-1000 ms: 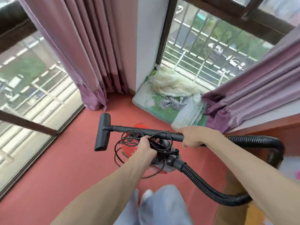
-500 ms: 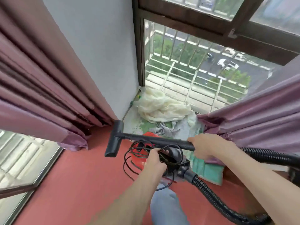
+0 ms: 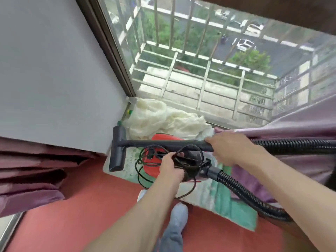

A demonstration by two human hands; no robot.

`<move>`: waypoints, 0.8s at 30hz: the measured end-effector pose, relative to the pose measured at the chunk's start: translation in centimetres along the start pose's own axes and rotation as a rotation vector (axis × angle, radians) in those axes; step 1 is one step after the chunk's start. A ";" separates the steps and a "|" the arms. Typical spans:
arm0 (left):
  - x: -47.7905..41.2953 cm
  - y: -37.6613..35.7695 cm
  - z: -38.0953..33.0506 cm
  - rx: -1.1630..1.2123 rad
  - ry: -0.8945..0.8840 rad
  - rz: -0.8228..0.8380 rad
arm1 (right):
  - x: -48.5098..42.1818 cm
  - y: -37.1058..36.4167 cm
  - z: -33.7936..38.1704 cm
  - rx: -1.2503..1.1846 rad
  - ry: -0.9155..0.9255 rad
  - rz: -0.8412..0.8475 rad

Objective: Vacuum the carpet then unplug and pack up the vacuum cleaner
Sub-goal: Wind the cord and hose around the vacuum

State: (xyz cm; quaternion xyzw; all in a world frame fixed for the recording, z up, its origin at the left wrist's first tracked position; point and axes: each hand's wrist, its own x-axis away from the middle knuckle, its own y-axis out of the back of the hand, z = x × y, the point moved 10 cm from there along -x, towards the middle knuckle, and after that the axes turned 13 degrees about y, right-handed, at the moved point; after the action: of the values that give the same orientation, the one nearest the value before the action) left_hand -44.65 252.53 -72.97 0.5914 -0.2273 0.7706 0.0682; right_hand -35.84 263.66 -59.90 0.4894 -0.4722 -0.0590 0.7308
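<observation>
The relation that matters: the black rigid wand tube (image 3: pixel 163 143) runs horizontal across mid-frame, long axis left-right. The flat black floor nozzle (image 3: pixel 118 148) sits crosswise at its left end, and our right hand (image 3: pixel 231 148) is at its right end. The red plastic canister body (image 3: pixel 163 138) sits just below the wand, between our 2 hands. Our left hand (image 3: pixel 171 166) is on top of it, so that hand is the nearer 1. The canister seems lifted, not resting, above the green patterned mat (image 3: pixel 234 206) on the red carpet (image 3: pixel 72 224). A heap of cream cloth (image 3: pixel 163 117) lies beyond it, toward the window corner.

Fingers: the right hand's are wrapped firmly round the wand, close to where the black ribbed hose (image 3: pixel 245 193) starts. The left hand's are curled round a bundle of thin black power cord (image 3: pixel 143 170) at the canister's top. Any handle is hidden under the hand, so we can't tell if it's gripped too. Several cord loops dangle loose below, 1 low over the mat.

Our read: vacuuming & unplugging look done, and pack-up is under way. Setting down prob. needs the body lowered 1st, w/ the wand kept level so the nozzle clears the grey wall (image 3: pixel 54 79) at frame left. Loose loops could snag.
</observation>
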 end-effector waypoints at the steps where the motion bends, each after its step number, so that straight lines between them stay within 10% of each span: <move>1: -1.5 -0.3 -0.7 0.002 -0.002 -0.004 | -1.6 -0.6 -0.9 0.022 -0.013 -0.009; 15: -19.2 -3.9 -9.2 -0.025 -0.127 0.006 | -15.0 -12.6 -9.5 0.183 -0.208 -0.179; 24: -20.3 -4.2 -13.5 -0.501 -0.073 -0.324 | -18.8 -15.1 -11.3 0.116 -0.270 -0.259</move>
State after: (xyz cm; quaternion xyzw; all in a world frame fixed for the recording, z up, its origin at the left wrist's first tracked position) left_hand -49.08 265.39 -93.67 0.6121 -0.3153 0.6477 0.3261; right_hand -31.96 273.66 -84.25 0.5750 -0.5016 -0.1903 0.6177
